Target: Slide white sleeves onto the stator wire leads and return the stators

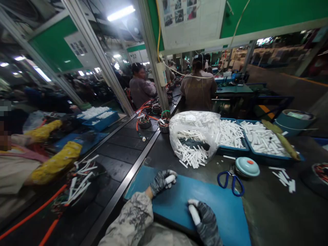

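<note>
My left hand (164, 181), in a grey patterned glove with white-covered fingertips, rests over the upper left of a blue mat (217, 198). Its fingers bend loosely and no object shows in them. Over the mat's lower middle is my right hand (205, 218), gloved the same way, thumb and forefinger slightly apart with nothing visible between them. Blue-handled scissors (231, 181) lie at the mat's upper right edge, beside a light blue round container (247, 166) with an orange mark. Past the mat, a clear plastic bag (195, 119) spills short white tubes (193, 156).
Blue trays (234, 149) of white tubes stand behind on the right, near loose tubes (284, 178). Left of me runs a conveyor (115, 153) carrying wired motor parts (80, 184) with white tubes. A co-worker's yellow sleeves (60, 162) are across it. A metal post (153, 51) rises ahead.
</note>
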A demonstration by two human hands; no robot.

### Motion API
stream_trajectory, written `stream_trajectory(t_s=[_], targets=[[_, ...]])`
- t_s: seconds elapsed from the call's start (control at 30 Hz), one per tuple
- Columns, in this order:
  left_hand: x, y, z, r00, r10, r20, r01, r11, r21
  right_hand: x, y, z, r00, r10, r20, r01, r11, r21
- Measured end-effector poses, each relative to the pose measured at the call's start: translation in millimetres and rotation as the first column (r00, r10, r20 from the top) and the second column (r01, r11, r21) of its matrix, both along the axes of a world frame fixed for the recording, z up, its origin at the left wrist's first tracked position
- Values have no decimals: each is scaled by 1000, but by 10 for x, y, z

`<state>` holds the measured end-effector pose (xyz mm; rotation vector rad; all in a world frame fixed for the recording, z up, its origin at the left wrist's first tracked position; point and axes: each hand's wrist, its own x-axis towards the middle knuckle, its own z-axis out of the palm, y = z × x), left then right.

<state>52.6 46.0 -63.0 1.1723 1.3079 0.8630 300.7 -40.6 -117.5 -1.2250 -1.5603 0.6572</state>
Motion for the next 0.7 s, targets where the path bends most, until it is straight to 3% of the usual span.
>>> stream_trajectory(t_s=[0.37,0.5,0.7], targets=[[83,3,69,998,44,-43,-44,999,-16,86,4,100,989,56,-136,-80,981,-176],[83,-20,70,999,32,-15,-32,999,-13,140,0,106,991,98,-91,-114,976,-186],[105,-36,-7,1000,-2,9,2,1000,-11,184,-24,53,997,48,66,-40,993,-114]])
